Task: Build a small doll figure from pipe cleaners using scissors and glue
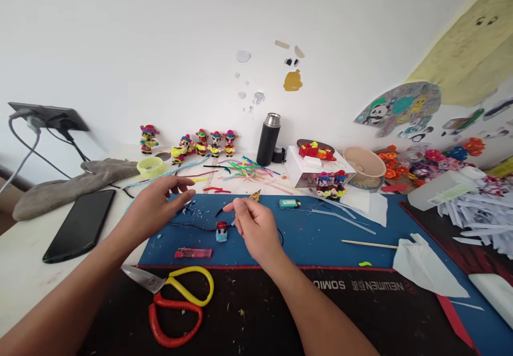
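Observation:
Between the thumb and fingers of my right hand [254, 225] is the end of a short, curved black pipe cleaner [219, 213], which points left. My left hand [163, 198] hovers over the left part of the blue mat [320, 233], its fingers bent and apart with nothing in them. Just left of my right hand, a small figure head [221, 232] with a red top and a light blue lower part sits on the mat. A thin dark cord [192, 227] runs beside it. Nearer to me lie a pink lighter [193, 253] and scissors [176, 302] with yellow and red handles.
Several finished figures [202, 143] stand along the wall, near loose coloured pipe cleaners [248, 170]. A black flask [268, 139] stands beside a white box [320, 163]. A phone [80, 226] and yellow tape roll [150, 167] are at left. A wooden stick [368, 244] lies right.

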`<action>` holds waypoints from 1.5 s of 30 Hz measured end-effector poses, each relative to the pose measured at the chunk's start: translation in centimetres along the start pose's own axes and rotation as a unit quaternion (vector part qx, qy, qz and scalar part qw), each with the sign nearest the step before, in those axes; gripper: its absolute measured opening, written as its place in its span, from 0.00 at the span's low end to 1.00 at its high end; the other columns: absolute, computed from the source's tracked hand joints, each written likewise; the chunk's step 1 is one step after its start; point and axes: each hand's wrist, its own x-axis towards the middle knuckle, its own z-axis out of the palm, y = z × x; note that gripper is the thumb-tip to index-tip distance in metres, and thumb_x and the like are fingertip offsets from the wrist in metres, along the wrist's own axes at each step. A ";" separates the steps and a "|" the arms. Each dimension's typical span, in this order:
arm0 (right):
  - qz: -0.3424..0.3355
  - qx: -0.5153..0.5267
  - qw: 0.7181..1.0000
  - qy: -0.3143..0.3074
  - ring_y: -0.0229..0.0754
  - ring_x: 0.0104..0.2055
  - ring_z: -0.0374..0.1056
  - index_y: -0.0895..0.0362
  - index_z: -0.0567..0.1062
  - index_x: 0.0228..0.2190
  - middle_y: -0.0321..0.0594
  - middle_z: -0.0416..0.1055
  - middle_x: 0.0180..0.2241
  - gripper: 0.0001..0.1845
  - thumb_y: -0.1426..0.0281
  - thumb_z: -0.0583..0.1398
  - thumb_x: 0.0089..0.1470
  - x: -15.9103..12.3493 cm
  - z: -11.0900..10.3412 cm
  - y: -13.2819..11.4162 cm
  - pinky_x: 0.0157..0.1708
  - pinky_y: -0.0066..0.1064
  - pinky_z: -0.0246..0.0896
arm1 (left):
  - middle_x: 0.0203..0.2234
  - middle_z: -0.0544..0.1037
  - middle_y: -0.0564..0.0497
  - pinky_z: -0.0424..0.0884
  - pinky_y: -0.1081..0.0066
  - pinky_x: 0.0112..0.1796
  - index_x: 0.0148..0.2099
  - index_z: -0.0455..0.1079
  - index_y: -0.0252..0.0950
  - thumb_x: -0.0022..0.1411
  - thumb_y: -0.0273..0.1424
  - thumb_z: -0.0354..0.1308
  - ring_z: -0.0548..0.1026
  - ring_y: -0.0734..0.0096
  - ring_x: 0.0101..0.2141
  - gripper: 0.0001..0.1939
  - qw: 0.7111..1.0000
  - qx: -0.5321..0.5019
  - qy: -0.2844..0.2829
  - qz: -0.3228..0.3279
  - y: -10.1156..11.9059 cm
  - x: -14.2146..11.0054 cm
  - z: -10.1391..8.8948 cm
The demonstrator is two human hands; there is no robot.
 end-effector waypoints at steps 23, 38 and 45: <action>-0.200 -0.315 0.923 -0.093 0.41 0.36 0.79 0.54 0.80 0.37 0.40 0.83 0.34 0.20 0.59 0.53 0.74 -1.4 0.9 -0.4 0.35 0.27 0.64 | 0.36 0.85 0.43 0.70 0.63 0.40 0.37 0.81 0.40 0.58 0.26 0.55 0.79 0.51 0.43 0.13 0.939 0.215 -0.203 0.177 0.8 9.6 8.6; -0.152 -0.195 0.967 -0.067 0.40 0.35 0.78 0.55 0.81 0.37 0.38 0.82 0.33 0.20 0.60 0.54 0.73 -1.2 0.4 -1.0 0.36 0.27 0.63 | 0.29 0.80 0.53 0.72 0.69 0.33 0.41 0.70 0.41 0.67 0.42 0.56 0.77 0.64 0.30 0.11 0.986 -0.131 -0.089 0.054 5.6 3.4 3.1; -0.050 -0.073 0.996 -0.006 0.37 0.24 0.65 0.56 0.83 0.39 0.34 0.70 0.22 0.21 0.55 0.57 0.69 -0.4 0.0 -0.7 0.26 0.29 0.56 | 0.25 0.78 0.52 0.72 0.69 0.28 0.38 0.72 0.41 0.62 0.47 0.64 0.76 0.65 0.27 0.15 0.949 -0.309 -0.050 -0.026 6.4 -2.0 1.5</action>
